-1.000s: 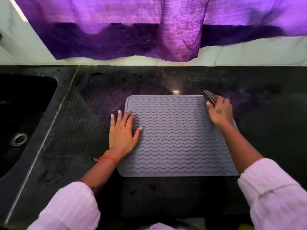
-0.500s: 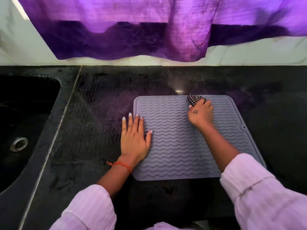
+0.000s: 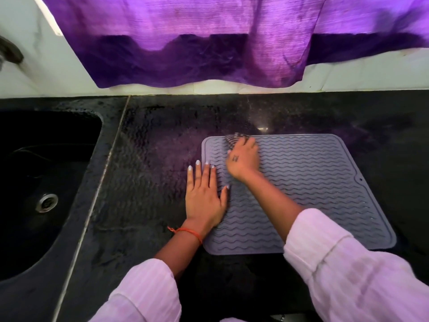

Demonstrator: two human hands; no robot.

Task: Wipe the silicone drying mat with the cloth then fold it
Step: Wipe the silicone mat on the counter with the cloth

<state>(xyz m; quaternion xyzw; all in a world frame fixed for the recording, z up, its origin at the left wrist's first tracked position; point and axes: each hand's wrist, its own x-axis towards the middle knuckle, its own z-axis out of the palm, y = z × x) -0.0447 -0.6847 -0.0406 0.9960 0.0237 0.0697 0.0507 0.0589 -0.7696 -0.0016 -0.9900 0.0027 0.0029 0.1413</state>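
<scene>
**Mat pinned at its left edge while the far corner is wiped**

At the far left a dark, matte recessed sink [image 3: 46, 173] with a round metal drain [image 3: 47, 202] is set into the black speckled stone countertop [image 3: 148, 182], whose surface looks slightly glossy and mottled. Next, the left hand [image 3: 205, 197] is laid flat with its fingers straight and close together, palm pressed on the left border of the grey, square, wave-ribbed silicone drying mat [image 3: 313, 182], fingertips partly over the counter. This anchoring is judged worthwhile: flexible silicone can creep under a sideways stroke. Just beside it, the right hand [image 3: 243, 159] is curled round a bunched dark checked cloth [image 3: 233, 139], held against the mat's far left corner. Strokes are best run along the ridges, so the grooves are reached, with firm pressure kept up. The rounded-cornered mat lies flat at mid-counter, not yet folded. Behind, a purple woven curtain [image 3: 209, 38] hangs over a pale wall.
</scene>
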